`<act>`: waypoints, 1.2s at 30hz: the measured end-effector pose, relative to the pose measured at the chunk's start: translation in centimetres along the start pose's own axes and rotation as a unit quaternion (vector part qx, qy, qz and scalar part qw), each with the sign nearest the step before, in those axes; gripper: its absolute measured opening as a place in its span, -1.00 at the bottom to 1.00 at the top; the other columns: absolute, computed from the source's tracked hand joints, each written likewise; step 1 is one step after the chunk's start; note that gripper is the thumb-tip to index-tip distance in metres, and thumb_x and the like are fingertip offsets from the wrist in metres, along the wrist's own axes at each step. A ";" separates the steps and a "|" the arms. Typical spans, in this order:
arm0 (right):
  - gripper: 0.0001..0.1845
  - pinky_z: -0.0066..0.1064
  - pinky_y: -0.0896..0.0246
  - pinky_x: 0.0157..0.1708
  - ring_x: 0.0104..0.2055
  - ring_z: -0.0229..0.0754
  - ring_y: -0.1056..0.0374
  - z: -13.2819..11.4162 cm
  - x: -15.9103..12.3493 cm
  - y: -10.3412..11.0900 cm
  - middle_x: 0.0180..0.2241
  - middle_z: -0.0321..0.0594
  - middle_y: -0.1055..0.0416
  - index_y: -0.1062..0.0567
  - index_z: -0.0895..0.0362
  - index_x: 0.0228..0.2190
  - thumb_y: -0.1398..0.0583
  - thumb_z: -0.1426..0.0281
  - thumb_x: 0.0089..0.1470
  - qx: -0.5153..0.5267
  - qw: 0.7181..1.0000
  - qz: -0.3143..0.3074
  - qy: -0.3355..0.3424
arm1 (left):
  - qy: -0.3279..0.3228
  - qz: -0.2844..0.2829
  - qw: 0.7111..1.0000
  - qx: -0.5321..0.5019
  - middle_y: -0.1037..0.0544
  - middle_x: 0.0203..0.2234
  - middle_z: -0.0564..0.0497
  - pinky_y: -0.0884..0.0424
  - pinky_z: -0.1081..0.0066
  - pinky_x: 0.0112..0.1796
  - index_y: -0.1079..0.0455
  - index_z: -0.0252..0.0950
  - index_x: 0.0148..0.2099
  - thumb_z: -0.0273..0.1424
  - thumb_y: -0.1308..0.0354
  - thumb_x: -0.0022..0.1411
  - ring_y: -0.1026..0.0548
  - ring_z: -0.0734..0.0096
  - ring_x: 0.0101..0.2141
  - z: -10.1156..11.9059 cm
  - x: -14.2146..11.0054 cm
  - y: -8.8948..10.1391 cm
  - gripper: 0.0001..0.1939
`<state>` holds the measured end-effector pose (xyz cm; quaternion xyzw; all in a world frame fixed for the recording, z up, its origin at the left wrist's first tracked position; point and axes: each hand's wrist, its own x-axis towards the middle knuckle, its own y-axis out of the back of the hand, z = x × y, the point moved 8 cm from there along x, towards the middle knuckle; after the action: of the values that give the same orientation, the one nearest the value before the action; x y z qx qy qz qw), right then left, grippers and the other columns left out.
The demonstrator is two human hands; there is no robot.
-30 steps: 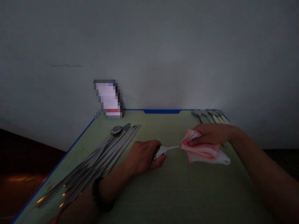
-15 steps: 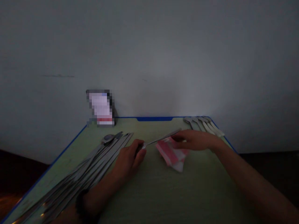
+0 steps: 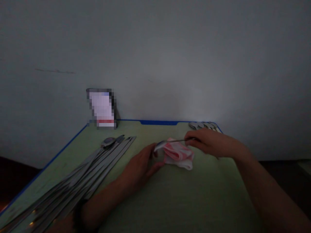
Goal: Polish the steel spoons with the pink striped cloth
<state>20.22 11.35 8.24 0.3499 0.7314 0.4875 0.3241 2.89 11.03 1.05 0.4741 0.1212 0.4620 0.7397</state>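
Observation:
A thin metal spoon (image 3: 173, 140) spans the space between my hands, its bowl end at the left. My right hand (image 3: 206, 140) is closed around the handle end. A pink-and-white striped cloth (image 3: 178, 155) hangs bunched just below the spoon. My left hand (image 3: 143, 163) curls at the bowl end, with its thumb against the cloth's left edge; it appears to pinch the cloth there. Blur and dim light hide exactly how the fingers meet the bowl. Left of my left hand lies a row of long metal cutlery (image 3: 97, 168), with a spoon bowl (image 3: 108, 142) at its far end.
Several more spoons (image 3: 200, 125) lie at the table's far right corner, partly covered by my right hand. A phone with a blurred screen (image 3: 102, 108) leans on the wall (image 3: 155, 58) at the back left. The pale green table (image 3: 155, 200) has a blue edge.
My right hand has shifted right, from cloth and spoon to the spoon's handle. The cloth now lies nearer my left hand, which has moved slightly right with its fingers less tightly curled.

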 end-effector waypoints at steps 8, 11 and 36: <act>-0.65 -0.29 -0.15 -0.25 -0.23 -0.03 -0.38 7.9 -1.6 0.7 -0.25 0.10 -0.45 -0.42 0.25 -0.26 0.11 0.38 0.18 -0.148 0.966 -0.009 -0.213 | -0.156 -0.115 0.978 0.078 -0.02 0.27 -0.04 -0.11 0.00 0.13 0.00 -0.09 0.27 -0.28 -0.02 0.28 0.00 0.09 0.23 3.3 -0.8 -2.1 -0.46; -0.63 -0.25 -0.18 -0.24 -0.17 0.04 -0.39 8.1 -0.4 -1.1 -0.21 0.16 -0.44 -0.42 0.28 -0.23 0.11 0.38 0.17 -0.155 0.960 -0.044 -0.230 | -0.160 -0.122 0.977 0.071 -0.16 0.22 -0.02 -0.10 0.02 0.13 -0.13 -0.13 0.20 -0.30 0.00 0.30 -0.03 0.14 0.22 3.4 -0.7 -2.2 -0.57; -0.59 -0.23 -0.28 -0.30 -0.19 0.08 -0.43 5.2 2.2 -4.9 -0.20 0.16 -0.46 -0.31 0.29 -0.06 0.10 0.31 0.20 -0.172 0.946 0.029 -0.274 | -0.148 -0.076 0.981 0.096 -0.43 -0.17 -0.07 -0.29 0.13 -0.09 -0.28 -0.16 0.07 -0.38 0.05 0.32 -0.32 0.19 -0.14 2.7 -0.4 -2.1 -0.71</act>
<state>22.27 14.31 1.71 0.4297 0.5088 0.5001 0.5534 5.54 8.83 0.67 0.5952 0.0895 0.3149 0.7339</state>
